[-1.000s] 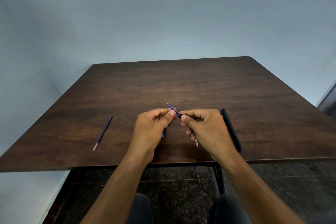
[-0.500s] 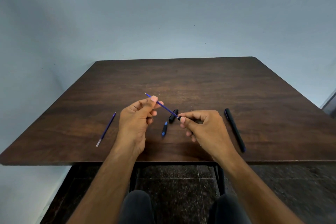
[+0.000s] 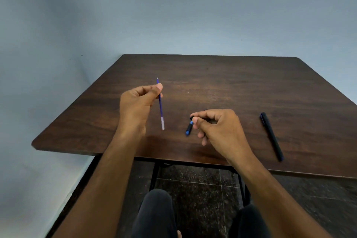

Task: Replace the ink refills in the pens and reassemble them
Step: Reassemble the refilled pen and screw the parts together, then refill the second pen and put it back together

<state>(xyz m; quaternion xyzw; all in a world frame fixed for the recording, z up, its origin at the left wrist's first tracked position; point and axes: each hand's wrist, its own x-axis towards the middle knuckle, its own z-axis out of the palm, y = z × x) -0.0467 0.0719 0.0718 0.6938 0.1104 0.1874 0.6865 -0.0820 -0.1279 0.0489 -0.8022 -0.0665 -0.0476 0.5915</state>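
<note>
My left hand [image 3: 138, 105] pinches a thin blue ink refill [image 3: 160, 109] between thumb and fingers above the table. The refill stands almost upright, its tip pointing away and its pale end toward me. My right hand [image 3: 218, 127] is curled round a black pen barrel [image 3: 191, 117]; only the barrel's end shows by the thumb. A short black and blue pen piece [image 3: 189, 128] lies on the wooden table [image 3: 241, 87] just below that thumb. The two hands are apart.
A complete black pen [image 3: 271, 135] lies on the table to the right of my right hand, pointing toward the near edge. The near table edge [image 3: 173, 157] runs just under my wrists, with my knees and a dark tiled floor below.
The left hand drew the blue refill out of the barrel in the right hand and carried it up and to the left. The right hand stayed over the table.
</note>
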